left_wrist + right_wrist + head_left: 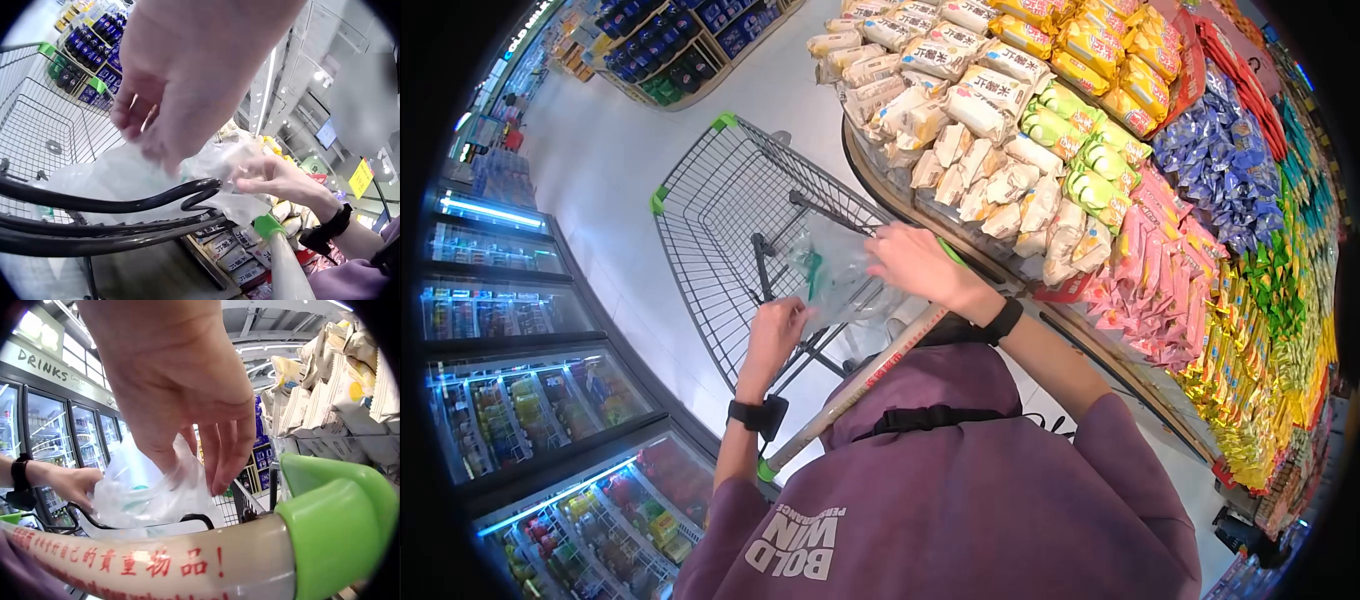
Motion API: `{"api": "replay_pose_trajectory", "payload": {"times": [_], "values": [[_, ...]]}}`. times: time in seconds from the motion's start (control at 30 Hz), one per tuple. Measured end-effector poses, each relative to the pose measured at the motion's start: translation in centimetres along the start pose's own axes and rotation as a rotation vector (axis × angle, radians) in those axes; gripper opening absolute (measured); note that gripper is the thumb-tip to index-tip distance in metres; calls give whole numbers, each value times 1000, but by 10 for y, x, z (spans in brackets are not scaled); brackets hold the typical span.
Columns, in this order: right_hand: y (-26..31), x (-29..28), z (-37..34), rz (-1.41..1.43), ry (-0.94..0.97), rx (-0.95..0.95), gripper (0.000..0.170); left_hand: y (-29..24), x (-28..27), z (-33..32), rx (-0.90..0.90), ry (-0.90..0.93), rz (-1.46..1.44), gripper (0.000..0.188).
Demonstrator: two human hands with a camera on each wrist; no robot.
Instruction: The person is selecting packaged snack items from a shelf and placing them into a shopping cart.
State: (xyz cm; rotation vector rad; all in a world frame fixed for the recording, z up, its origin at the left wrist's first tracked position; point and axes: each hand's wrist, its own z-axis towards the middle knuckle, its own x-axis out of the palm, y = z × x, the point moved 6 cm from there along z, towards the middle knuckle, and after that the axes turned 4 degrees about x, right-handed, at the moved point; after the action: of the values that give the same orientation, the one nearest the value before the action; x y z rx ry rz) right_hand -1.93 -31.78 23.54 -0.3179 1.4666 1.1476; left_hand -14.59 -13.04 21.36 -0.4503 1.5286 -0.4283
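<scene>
A thin translucent plastic bag (835,272) with a green mark hangs between both hands, just above the cart's handle end. The left hand (776,335) pinches its left side, the fingertips partly sunk in the film in the left wrist view (165,119). On the other side the right hand (920,262) pinches the bag's edge between thumb and fingers; the right wrist view shows that hand (181,394) above the bag (147,494). What the bag holds cannot be made out.
The wire shopping cart (710,210) with its pale handle bar (870,378) stands before the person. Snack packs (990,100) are piled on a display at the right. Glass-doored freezers (530,395) line the left, and bottle shelves (665,60) stand ahead.
</scene>
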Motion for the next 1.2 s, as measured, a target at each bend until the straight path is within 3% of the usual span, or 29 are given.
{"api": "replay_pose_trajectory", "payload": {"times": [0.07, 0.17, 0.2, 0.27, 0.33, 0.4, 0.43, 0.47, 0.5, 0.53, 0.57, 0.6, 0.63, 0.67, 0.77, 0.87, 0.9, 1.0, 1.1, 1.2], "values": [[14, -20, 9, 84, -209, -113, 10, -9, -17, 16, -123, -94, 79, 19], [25, -39, 32, 84, -263, -106, 12, -23, -61, 31, -151, -441, 79, 18], [31, -51, 37, 95, -273, -76, 12, -40, -86, 29, -84, -657, 58, 17], [58, -103, 30, 244, -560, -163, 17, -69, -126, 10, 150, -1065, 137, 5], [73, -129, 18, 289, -772, -283, 26, -75, -140, -21, 410, -1293, 55, 15], [81, -137, 8, 224, -910, -437, 35, -86, -139, -23, 595, -1187, 188, 24], [77, -124, 10, 213, -815, -440, 30, -92, -136, -23, 688, -1130, 253, 30], [63, -93, 15, 143, -612, -343, 25, -86, -117, -13, 566, -941, 327, 36], [41, -56, 14, 74, -409, -247, 21, -84, -98, 7, 511, -739, 356, 30], [24, -28, 13, 5, -208, -149, 17, -57, -64, 24, 321, -306, 379, 21], [12, -20, 9, 40, -124, -69, 14, -28, -24, 21, 343, 73, 396, 12], [7, -14, 2, 80, -31, 13, 11, -18, -7, 15, 225, 275, 287, 10], [2, -6, -4, 122, 66, 89, 9, -18, -8, 14, 234, 140, 198, 9], [-3, -9, -2, 153, 13, 110, 9, -18, -8, 11, 236, 0, 110, 8], [-1, -30, 12, 256, -198, 132, 10, -7, -36, 24, -24, -259, -35, 12], [8, -65, 25, 465, -459, 135, 14, -21, -77, 29, -113, -698, -154, 14], [9, -68, 27, 450, -441, 146, 20, -27, -83, 30, -79, -779, -163, 15], [16, -62, 29, 289, -315, 161, 27, -31, -75, 34, -32, -805, -139, 14], [-7, -24, 17, 118, -41, 224, 37, -13, -37, 36, -148, -462, -82, 11], [-11, -20, -1, 166, -34, 241, 40, -8, -11, 33, -161, -335, -76, 13]]}}
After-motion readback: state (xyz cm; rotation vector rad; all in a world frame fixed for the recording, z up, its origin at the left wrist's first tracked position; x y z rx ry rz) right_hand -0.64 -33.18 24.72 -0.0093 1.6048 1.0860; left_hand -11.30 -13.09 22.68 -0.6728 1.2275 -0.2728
